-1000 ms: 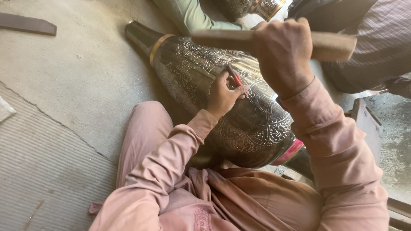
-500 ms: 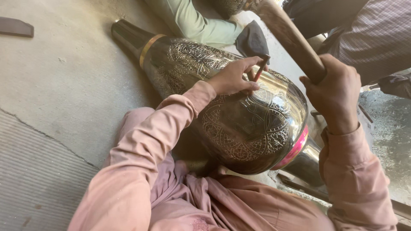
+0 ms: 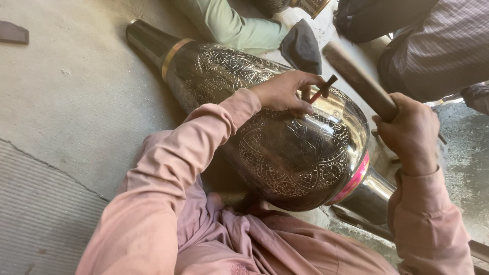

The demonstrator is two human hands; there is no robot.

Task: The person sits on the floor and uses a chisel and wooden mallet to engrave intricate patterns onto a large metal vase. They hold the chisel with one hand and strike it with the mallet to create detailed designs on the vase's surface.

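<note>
I see my left hand (image 3: 283,93) resting on top of a big engraved metal vase (image 3: 275,137), its fingers pinched closed around a thin dark punch (image 3: 323,89) with a reddish shaft, whose lower end, hidden behind my fingers, points down at the shiny upper side of the vase. My right hand (image 3: 411,133) is off to the right of the vase, clear of it, with the fingers wrapped tight around the lower end of a wooden mallet handle (image 3: 359,80) that slants up and to the left above the vase; I cannot make out the mallet's head. The vase lies on its side across my lap and the concrete floor (image 3: 71,97), with its narrow neck and a brass-coloured band (image 3: 173,57) pointing to the upper left and its wide belly near my knees. A pink band (image 3: 353,178) runs round the belly at the right, and beyond it a plain polished foot (image 3: 371,196) sticks out toward the lower right. Fine patterns cover the belly and the neck. At the top, someone's pale green sleeve (image 3: 229,28) lies just behind the vase, and another person in a checked shirt (image 3: 440,48) sits at the upper right.
</note>
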